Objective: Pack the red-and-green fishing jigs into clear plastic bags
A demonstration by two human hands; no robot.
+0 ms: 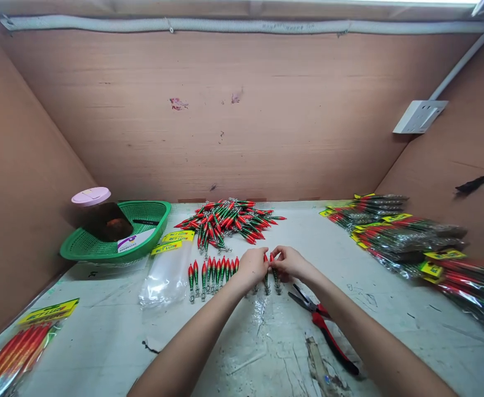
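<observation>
My left hand (253, 267) is closed, its fingertips at the red tip of a red-and-green squid lure (267, 284). Beside it, my right hand (290, 261) pinches the top of another squid lure (276, 280). Both lures point hook end toward me, low over the table. To the left, a row of similar lures (213, 274) lies side by side, partly hidden behind my left hand and forearm. Beyond my hands sits a loose heap of the same lures (229, 221).
Red-handled pliers (323, 325) lie beside my right forearm. Clear plastic bags with yellow labels (168, 274) and a green basket (113, 256) are at left. Packed lures (407, 234) are stacked at right; another filled pack (22, 347) lies near left. A wooden wall (266, 149) closes the back.
</observation>
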